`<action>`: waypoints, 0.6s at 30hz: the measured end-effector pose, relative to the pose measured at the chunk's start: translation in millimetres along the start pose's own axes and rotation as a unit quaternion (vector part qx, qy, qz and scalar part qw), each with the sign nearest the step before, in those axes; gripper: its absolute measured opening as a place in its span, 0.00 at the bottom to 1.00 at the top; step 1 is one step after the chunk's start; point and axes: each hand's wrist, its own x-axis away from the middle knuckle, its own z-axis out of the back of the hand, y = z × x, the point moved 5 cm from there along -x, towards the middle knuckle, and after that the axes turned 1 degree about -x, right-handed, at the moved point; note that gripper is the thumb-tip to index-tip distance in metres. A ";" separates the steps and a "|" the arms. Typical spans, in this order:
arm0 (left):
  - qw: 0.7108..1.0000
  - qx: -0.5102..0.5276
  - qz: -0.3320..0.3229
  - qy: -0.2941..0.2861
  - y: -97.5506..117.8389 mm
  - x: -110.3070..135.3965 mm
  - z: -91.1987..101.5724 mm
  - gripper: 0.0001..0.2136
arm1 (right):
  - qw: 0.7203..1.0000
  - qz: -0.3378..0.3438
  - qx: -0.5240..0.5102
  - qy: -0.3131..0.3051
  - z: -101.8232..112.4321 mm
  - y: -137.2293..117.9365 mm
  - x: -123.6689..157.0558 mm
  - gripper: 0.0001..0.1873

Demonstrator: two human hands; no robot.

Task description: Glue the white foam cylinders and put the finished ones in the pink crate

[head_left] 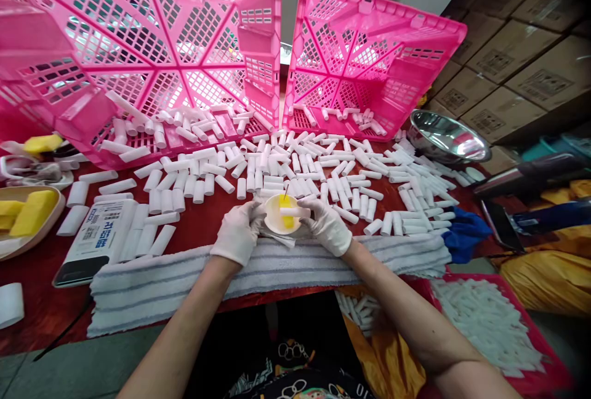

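My left hand, in a white glove, curls around the left side of a small white bowl with a yellow sponge in it. My right hand, also gloved, pinches a short white tube and lays it across the bowl over the sponge. Both hands rest on a folded grey-striped towel at the table's front edge. Several more white tubes lie scattered over the red table just beyond the bowl.
Two pink plastic crates stand tilted at the back, with tubes spilling out. A steel bowl and cardboard boxes are at right, a red tray of white pieces lower right. A dish with yellow sponges and a printed box lie left.
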 end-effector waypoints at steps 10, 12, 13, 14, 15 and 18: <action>1.000 0.012 -0.003 -0.002 0.4 -0.2 -1.5 0.20 | 0.991 0.046 0.128 -0.017 0.6 2.5 12.1 0.16; 1.000 0.012 -0.001 -0.001 0.6 -0.2 -1.2 0.19 | 0.989 0.046 0.137 -0.015 1.6 -1.3 14.8 0.18; 1.000 0.013 0.000 -0.001 0.7 -0.2 -1.0 0.19 | 0.989 0.043 0.142 -0.018 1.1 -2.4 15.7 0.18; 1.000 0.014 0.000 -0.002 0.9 -0.2 -0.9 0.19 | 0.988 0.042 0.147 -0.021 0.2 -3.1 16.3 0.17; 1.000 0.015 0.000 -0.003 1.1 -0.2 -0.8 0.20 | 0.987 0.042 0.153 -0.022 -0.8 -3.3 16.7 0.16; 1.000 0.010 -0.001 -0.006 1.1 -0.1 -0.9 0.20 | 0.986 0.039 0.161 -0.019 -3.0 -0.6 16.8 0.15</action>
